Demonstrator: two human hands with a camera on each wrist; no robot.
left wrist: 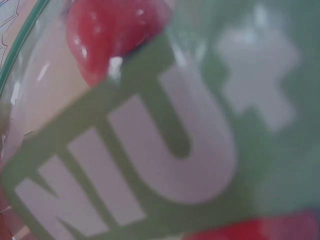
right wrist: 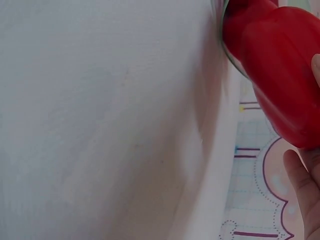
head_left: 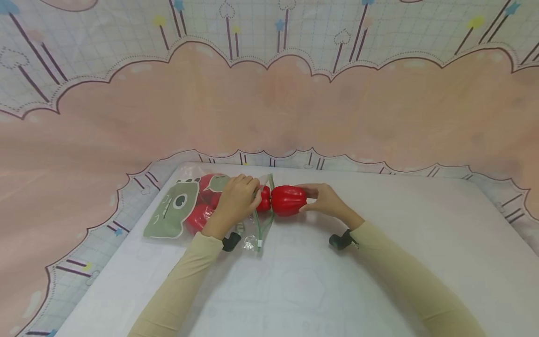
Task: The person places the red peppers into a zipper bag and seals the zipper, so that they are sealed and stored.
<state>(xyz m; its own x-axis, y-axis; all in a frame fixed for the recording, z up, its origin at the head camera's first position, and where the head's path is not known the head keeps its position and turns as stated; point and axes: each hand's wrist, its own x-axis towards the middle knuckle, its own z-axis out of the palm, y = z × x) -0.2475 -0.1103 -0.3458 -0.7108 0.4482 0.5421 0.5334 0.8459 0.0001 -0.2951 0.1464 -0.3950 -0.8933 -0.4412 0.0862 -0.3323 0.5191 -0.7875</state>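
Note:
A clear zip bag (head_left: 177,215) with a green cartoon print lies on the left half of the table, bulging with red peppers (head_left: 198,219). My left hand (head_left: 236,199) grips the bag near its mouth, whose green zip edge (head_left: 271,227) is spread apart. At that opening is a large red bell pepper (head_left: 288,201), its outer end held between the thumb and fingers of my right hand (head_left: 326,200). Another red pepper (head_left: 264,199) sits just inside the mouth, end to end with it. Printed letters on the bag (left wrist: 175,135) fill the left wrist view.
A white-covered table (head_left: 294,290) stretches out under both arms. Behind it and along its sides hangs a patterned peach and white cloth (head_left: 269,112). Dark wrist cameras (head_left: 341,240) sit under both wrists, close above the table.

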